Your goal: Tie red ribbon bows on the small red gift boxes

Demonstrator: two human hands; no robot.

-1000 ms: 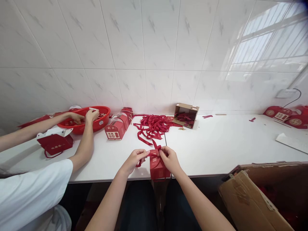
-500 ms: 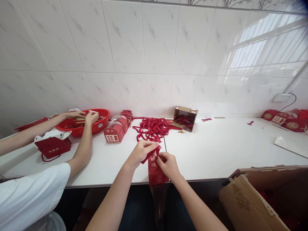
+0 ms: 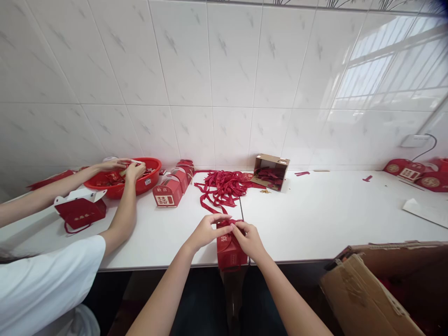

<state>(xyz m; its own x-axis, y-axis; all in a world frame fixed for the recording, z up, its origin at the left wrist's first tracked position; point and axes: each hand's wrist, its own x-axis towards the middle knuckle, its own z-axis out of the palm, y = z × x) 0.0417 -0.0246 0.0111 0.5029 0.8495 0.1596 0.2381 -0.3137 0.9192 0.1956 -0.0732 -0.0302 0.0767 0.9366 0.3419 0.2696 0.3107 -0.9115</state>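
Observation:
A closed red gift box [image 3: 231, 254] with pale lettering stands at the table's front edge, directly before me. Above its top, my left hand [image 3: 207, 232] is closed in a pinch on a red ribbon. My right hand [image 3: 248, 239] meets it there, thumb and fingertips pressed together on the same ribbon. Fingers cover most of the ribbon between them, so its exact shape is hidden. Just beyond lies a tangled pile of red ribbons [image 3: 224, 184], one strand trailing down toward my left hand.
Finished-looking red boxes [image 3: 168, 193] stand in a row to the left. Further left, a co-worker's hands [image 3: 131, 169] work over a red basin [image 3: 140, 186], near an open red box [image 3: 82, 212]. A small carton [image 3: 269, 172] lies behind; a large cardboard box [image 3: 367, 289] is at right.
My hands have come together over the box top, the left moving slightly down. The ribbon that hung from my left hand is now down at the box. The co-worker's hands shifted slightly.

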